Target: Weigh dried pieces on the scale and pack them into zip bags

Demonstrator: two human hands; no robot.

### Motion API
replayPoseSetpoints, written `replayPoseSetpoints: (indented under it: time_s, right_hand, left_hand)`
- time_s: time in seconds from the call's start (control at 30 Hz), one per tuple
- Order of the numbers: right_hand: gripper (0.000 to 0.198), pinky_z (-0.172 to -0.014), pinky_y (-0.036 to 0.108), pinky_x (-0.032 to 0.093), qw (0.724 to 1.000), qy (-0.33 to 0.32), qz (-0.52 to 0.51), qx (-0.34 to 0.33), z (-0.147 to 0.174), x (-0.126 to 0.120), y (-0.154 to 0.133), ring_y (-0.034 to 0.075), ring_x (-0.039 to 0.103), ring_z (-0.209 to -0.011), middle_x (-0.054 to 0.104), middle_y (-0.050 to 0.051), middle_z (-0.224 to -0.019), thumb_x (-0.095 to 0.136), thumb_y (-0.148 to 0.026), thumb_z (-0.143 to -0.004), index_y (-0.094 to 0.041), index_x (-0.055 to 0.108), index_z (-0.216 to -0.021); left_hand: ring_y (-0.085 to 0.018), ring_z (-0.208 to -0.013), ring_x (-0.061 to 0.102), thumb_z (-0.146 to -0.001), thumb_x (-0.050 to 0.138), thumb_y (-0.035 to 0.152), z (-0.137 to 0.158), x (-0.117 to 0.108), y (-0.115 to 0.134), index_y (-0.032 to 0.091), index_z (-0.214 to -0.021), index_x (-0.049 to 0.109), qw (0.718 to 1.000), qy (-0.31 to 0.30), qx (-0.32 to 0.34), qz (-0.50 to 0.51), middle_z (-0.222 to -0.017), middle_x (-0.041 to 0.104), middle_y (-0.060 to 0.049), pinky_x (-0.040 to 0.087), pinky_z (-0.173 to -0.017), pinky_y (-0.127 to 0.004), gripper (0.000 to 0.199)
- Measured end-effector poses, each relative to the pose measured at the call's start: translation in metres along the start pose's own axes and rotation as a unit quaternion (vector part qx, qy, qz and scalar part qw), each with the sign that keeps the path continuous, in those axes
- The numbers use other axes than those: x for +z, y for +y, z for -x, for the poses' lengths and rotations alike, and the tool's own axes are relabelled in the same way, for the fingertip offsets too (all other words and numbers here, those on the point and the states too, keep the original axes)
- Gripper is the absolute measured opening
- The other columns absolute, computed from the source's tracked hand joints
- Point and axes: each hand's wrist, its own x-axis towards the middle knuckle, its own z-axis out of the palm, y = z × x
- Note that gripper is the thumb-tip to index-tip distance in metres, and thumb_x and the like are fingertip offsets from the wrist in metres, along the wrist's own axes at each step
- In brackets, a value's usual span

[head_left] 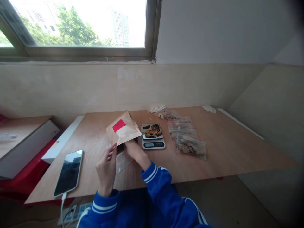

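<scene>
The paper bag [128, 128] is tilted above the left half of the table [218, 145], between the far edge and the near one, its red label [119, 125] facing up. Your left hand [106, 169] pinches its near edge between thumb and fingers; your right hand [134, 150] reaches in under it, and with those fingers hidden I can't tell whether they grip anything. With a pinch that small, the bag could swing or slip if its weight shifts. Beneath it lie a dark object [120, 148], mostly covered, and a clear plastic sheet [124, 162]; a blind right hand might snag or shove either. The bag's right corner comes just beside the scale [162, 145], nearer the far edge, so a turn to the right could knock the dried pieces [154, 131] off its plate or disturb the reading. Right of the scale, a sleeve sweeping across could drag the front zip bag [191, 147]. Toward the near left corner, the phone [68, 172] has its cable [62, 205] hanging over the near edge; an arm catching that could pull the phone down.
</scene>
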Motion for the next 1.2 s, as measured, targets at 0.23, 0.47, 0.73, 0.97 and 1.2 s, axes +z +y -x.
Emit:
replayPoseSetpoints:
  time_s: [0.23,0.47,0.73,0.97,1.2]
  right_hand:
    - [0.04,-0.089,0.031,0.052,0.995,-0.053,0.082,0.031,0.023,-0.007,-0.001,0.025,0.066,-0.104,0.069,0.013,-0.114,0.041,-0.002,-0.091,-0.017,0.062,-0.122]
    - [0.023,-0.085,0.029,0.051,0.998,0.047,0.032,-0.002,0.033,-0.008,0.001,0.022,0.066,-0.1,0.069,0.007,-0.111,0.048,-0.019,-0.096,-0.023,0.066,-0.11]
    - [0.011,-0.081,0.027,0.05,0.984,0.136,-0.102,-0.056,0.041,-0.012,0.002,0.017,0.066,-0.089,0.069,0.004,-0.093,0.055,-0.017,-0.091,-0.019,0.065,-0.094]
    - [0.006,-0.08,0.025,0.051,0.958,0.187,-0.213,-0.038,0.053,-0.026,0.001,0.016,0.066,-0.085,0.07,0.001,-0.089,0.063,-0.022,-0.086,-0.02,0.066,-0.09]
    - [0.012,-0.082,0.028,0.053,0.914,0.249,-0.321,0.025,0.062,-0.038,0.03,0.016,0.066,-0.086,0.067,0.002,-0.088,0.068,-0.03,-0.081,-0.021,0.064,-0.086]
  left_hand:
    - [-0.016,-0.068,0.069,-0.088,0.053,0.048,-0.005,0.001,0.002,0.025,-0.105,0.072,1.0,0.0,0.01,-0.022,-0.086,0.074,-0.002,0.05,-0.062,-0.025,0.035]
    - [-0.016,-0.064,0.067,-0.087,0.054,0.047,-0.009,-0.002,0.008,0.023,-0.106,0.072,1.0,0.002,0.013,-0.028,-0.085,0.074,-0.003,0.05,-0.063,-0.025,0.036]
    - [-0.015,-0.063,0.066,-0.087,0.055,0.044,-0.013,-0.004,0.014,0.024,-0.106,0.072,0.999,-0.005,0.006,-0.036,-0.083,0.074,-0.003,0.049,-0.061,-0.024,0.033]
    - [-0.014,-0.064,0.067,-0.087,0.055,0.042,-0.018,-0.004,0.016,0.025,-0.107,0.072,0.999,-0.006,0.005,-0.039,-0.084,0.074,-0.002,0.048,-0.061,-0.023,0.031]
    - [-0.016,-0.067,0.068,-0.086,0.055,0.043,-0.029,-0.004,0.018,0.026,-0.105,0.072,0.998,-0.002,-0.004,-0.057,-0.083,0.074,-0.002,0.046,-0.062,-0.024,0.031]
